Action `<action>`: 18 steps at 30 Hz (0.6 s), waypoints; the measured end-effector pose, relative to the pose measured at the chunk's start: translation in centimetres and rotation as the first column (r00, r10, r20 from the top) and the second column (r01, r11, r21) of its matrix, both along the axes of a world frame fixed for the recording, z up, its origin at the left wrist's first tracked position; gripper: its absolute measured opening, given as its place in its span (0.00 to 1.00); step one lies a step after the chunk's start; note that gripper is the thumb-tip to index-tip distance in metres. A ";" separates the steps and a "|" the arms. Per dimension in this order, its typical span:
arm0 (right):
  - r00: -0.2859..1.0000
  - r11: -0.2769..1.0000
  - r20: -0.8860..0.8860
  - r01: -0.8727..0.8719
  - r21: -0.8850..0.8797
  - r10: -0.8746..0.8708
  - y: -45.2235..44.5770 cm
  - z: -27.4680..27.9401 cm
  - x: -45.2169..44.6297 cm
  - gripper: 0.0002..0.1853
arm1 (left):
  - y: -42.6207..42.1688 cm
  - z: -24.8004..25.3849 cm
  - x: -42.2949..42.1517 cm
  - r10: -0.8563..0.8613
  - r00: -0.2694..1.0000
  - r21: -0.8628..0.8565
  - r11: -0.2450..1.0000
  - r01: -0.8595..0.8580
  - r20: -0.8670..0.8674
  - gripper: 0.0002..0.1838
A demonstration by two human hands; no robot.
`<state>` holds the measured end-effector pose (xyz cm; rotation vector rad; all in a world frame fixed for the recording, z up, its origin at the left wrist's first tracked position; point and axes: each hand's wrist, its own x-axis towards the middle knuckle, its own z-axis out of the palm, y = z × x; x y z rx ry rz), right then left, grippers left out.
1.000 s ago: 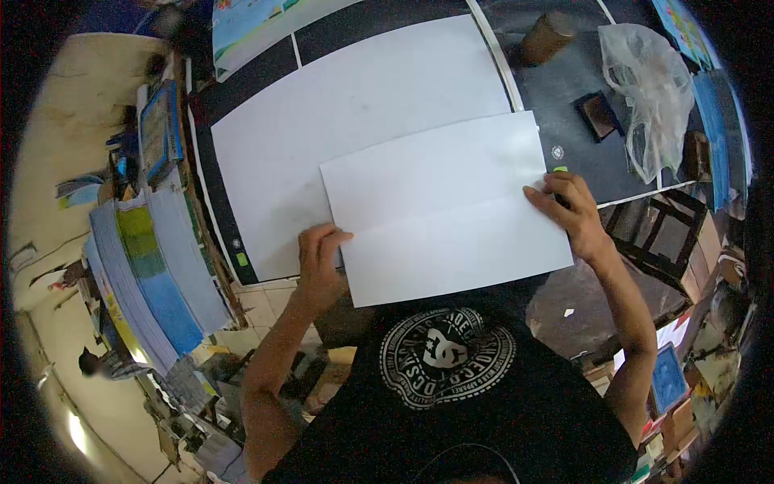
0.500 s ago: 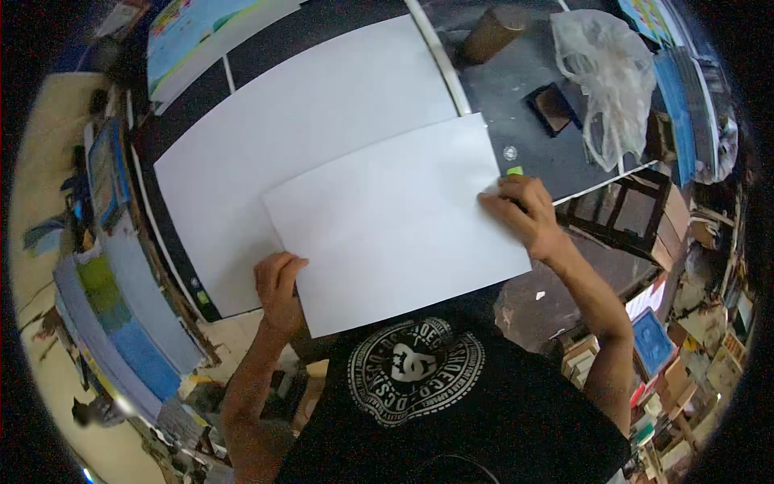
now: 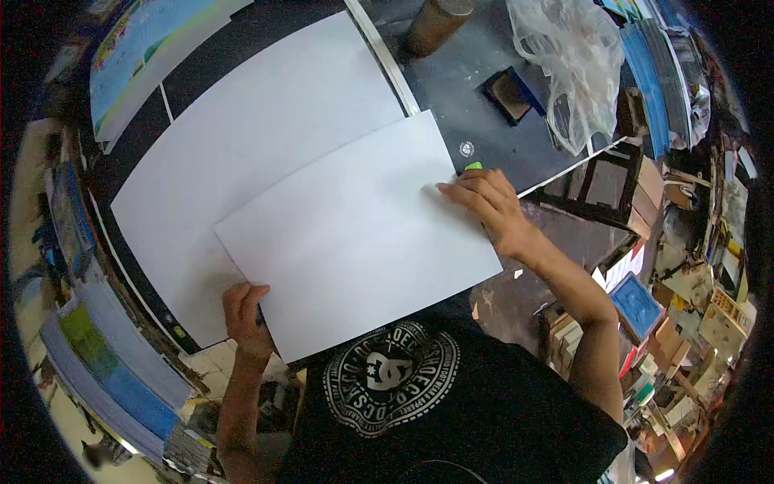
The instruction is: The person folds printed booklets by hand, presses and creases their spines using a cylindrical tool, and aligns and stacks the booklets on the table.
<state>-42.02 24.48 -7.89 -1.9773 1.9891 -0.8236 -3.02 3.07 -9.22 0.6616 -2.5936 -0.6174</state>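
A smaller white sheet (image 3: 363, 250) lies over the near right part of a large white sheet (image 3: 250, 121) on a black table. My left hand (image 3: 246, 316) is closed at the small sheet's left edge, its thumb tip on the top face and the other fingers curled beside the edge. At the opposite edge my right hand (image 3: 490, 208) grips the same sheet, with a fingertip or thumb reaching onto its surface. The near edge of the sheet comes close to my black T-shirt (image 3: 451, 395). What lies beneath the sheet is hidden.
On the black tabletop (image 3: 472, 77) at the right are a brown cylinder (image 3: 438, 26), a dark blue-rimmed box (image 3: 509, 95) and a clear plastic bag (image 3: 576, 73). Printed sheets (image 3: 149, 60) are stacked far left. Beyond the right edge stands a dark wooden frame (image 3: 601, 189).
The view has shifted and turned slightly, so the table's contents appear farther left. Both hands keep hold of the small sheet, whose position over the large sheet looks nearly the same.
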 end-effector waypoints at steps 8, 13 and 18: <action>1.000 0.997 0.026 -0.002 -0.073 0.004 -0.2 -0.5 0.0 0.32 | 0.0 0.3 0.2 0.024 0.999 0.008 1.000 -0.024 0.027 0.26; 0.999 0.999 0.046 0.012 -0.049 -0.010 -0.5 0.3 0.1 0.32 | 0.2 0.3 0.2 0.037 0.999 -0.002 0.999 -0.037 0.024 0.16; 0.998 0.998 -0.001 0.058 -0.016 -0.058 -0.4 0.7 0.2 0.33 | -0.1 1.1 -0.7 -0.004 1.000 0.029 1.000 0.005 -0.019 0.15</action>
